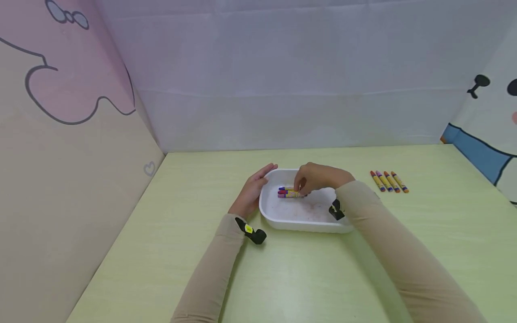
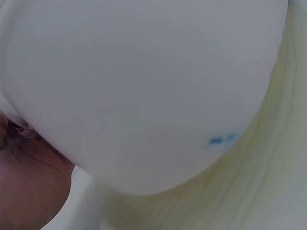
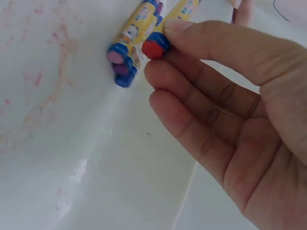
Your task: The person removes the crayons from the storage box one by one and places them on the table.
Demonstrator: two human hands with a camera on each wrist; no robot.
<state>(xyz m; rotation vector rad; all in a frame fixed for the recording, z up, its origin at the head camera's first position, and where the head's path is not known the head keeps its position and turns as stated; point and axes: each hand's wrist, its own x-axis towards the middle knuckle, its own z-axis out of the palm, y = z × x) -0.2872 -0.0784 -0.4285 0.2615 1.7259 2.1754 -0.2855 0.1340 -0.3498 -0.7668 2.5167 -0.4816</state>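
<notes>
A white plastic tray [image 1: 308, 225] stands in front of me, its outer wall filling most of the left wrist view. My left hand [image 1: 251, 194] holds the tray's left end, thumb at the rim and fingers along the outside. Inside, my right hand [image 1: 318, 176] pinches a red crayon [image 3: 156, 46] between thumb and fingertips. Right beside it lie a pink crayon [image 3: 115, 55], a purple crayon [image 3: 121, 69] and a blue crayon [image 3: 123, 79], bunched together in yellow wrappers. In the head view, my right fingers hide part of this bunch.
On the table [image 1: 194, 188], right of the tray, several crayons [image 1: 389, 181] lie side by side in a slanted row. Coloured scribble marks stain the tray floor. A pale curtain [image 1: 282, 89] hangs behind the table, with printed panels at left and right.
</notes>
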